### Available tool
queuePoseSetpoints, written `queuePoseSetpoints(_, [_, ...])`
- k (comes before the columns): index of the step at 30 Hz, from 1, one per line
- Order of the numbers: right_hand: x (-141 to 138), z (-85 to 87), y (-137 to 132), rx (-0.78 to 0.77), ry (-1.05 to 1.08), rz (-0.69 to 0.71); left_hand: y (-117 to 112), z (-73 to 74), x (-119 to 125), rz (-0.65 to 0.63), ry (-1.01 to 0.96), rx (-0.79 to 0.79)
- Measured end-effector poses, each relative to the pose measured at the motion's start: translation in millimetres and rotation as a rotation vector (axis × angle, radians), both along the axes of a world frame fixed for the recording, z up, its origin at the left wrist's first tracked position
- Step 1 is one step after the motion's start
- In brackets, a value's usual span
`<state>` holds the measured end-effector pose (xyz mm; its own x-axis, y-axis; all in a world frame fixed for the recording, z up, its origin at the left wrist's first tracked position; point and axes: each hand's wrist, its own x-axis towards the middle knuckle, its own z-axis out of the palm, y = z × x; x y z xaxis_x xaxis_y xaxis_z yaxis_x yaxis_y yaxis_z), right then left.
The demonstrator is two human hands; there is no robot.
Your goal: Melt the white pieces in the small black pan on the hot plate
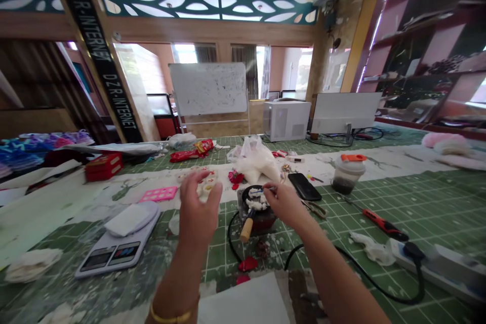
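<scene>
Mostly the work sits close in: on the green-gridded tabletop (425, 202), a small pot (261, 223) with white lumps (256, 203) inside stands right before the person, its wooden handle (246, 228) turned toward them, seemingly for easy reach. The right hand (284, 205) hangs over the pot, fingertips (271, 189) pinched on a thin stick (258, 191) that reaches into the white lumps. The left hand (199, 207) is raised beside it, fingers loosely curled; whether it has hold of anything cannot be told. A black cord (231, 238) curves from under the pot, and a kitchen scale (114, 248) lies within the left hand's reach.
</scene>
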<state>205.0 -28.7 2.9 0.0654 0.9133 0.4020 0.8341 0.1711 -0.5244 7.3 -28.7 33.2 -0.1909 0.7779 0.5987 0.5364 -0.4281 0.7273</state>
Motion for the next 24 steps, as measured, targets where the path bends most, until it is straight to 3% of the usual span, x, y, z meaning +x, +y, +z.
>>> queuePoseSetpoints(2, [0.0,-1.1,1.0,-0.003,-0.034,-0.042,12.5,10.8,-5.5,-0.083,0.090,-0.083])
queuePoseSetpoints(5, [2.8,-0.6,1.9,0.016,-0.049,-0.089,19.3,15.3,-15.0,-0.137,0.296,-0.215])
queuePoseSetpoints(9, [3.1,0.8,1.8,0.011,-0.105,-0.125,14.0,6.0,-19.1,-0.290,0.675,-0.439])
queuePoseSetpoints(13, [2.9,5.3,-4.5,-0.013,-0.101,-0.123,0.5,-4.3,-5.8,-0.448,0.866,-0.457])
queuePoseSetpoints(19, [6.0,7.7,-8.2,-0.043,-0.066,-0.085,-8.7,-17.5,21.5,-0.420,1.052,-0.472])
queuePoseSetpoints(24, [3.9,4.9,-6.0,-0.011,0.044,-0.047,2.8,-26.0,22.1,-0.333,1.090,-0.472])
